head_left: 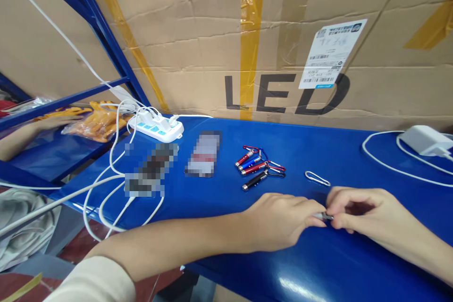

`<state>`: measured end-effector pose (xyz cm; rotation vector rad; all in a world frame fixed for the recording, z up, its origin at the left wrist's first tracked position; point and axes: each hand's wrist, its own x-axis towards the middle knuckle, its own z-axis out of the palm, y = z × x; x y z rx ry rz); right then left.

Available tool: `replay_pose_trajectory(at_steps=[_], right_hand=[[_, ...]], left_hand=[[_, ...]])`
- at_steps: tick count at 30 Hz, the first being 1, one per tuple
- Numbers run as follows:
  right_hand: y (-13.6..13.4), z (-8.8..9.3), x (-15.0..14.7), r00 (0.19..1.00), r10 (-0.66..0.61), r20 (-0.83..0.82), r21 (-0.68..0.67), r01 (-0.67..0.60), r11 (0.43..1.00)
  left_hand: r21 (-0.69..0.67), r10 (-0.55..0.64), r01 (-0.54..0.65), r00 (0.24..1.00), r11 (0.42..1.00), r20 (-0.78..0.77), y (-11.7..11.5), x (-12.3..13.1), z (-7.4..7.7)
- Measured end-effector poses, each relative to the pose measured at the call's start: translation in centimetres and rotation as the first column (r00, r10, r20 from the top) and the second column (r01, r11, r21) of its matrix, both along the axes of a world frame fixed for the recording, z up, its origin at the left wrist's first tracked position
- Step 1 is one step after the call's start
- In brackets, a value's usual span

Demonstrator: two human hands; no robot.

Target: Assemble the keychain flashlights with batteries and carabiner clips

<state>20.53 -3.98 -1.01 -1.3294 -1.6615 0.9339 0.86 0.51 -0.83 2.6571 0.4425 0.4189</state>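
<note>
My left hand (283,222) is closed round a small silver flashlight (320,215), most of it hidden; only its end shows. The thumb and fingers of my right hand (357,207) pinch that end. Just beyond my hands a silver carabiner (317,179) lies loose on the blue table (339,264). Left of it several keychain flashlights with carabiner clips lie in a loose group. Among them are a black flashlight (255,180), a blue flashlight (249,163) and a red flashlight (254,168).
Two blurred phones, one phone (203,153) and a cabled phone (152,170), lie left. Behind them sits a white power strip (155,127). A white charger (426,140) is at right. A large cardboard box (198,47) stands behind. Another person's arm (24,137) shows at left.
</note>
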Motion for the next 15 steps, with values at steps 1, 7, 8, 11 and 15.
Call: replay_pose_trajectory(at_steps=[1,7,8,11,15], right_hand=[[0.2,-0.1,0.1,1.0,0.008,0.01,-0.035,-0.007,0.999],[1.7,1.0,-0.2,0.991,0.117,0.065,-0.174,-0.105,0.979],[2.0,1.1,-0.4,0.992,0.105,0.07,-0.171,-0.092,0.981],[2.7,1.0,-0.5,0.995,0.077,0.066,-0.204,-0.062,0.977],[2.8,0.0,-0.4,0.997,0.055,0.053,-0.358,-0.032,0.933]], left_hand=[[0.011,0.014,-0.014,1.0,1.0,-0.004,0.0,-0.1,0.0],[0.073,0.084,-0.084,0.996,0.994,0.006,0.1,-0.3,0.1],[0.08,0.102,-0.102,0.995,0.992,0.01,0.2,-0.4,0.1],[0.112,0.154,-0.158,0.987,0.981,0.045,0.6,-0.4,-0.2],[0.177,0.185,-0.197,0.979,0.964,0.082,1.3,-0.5,-0.8]])
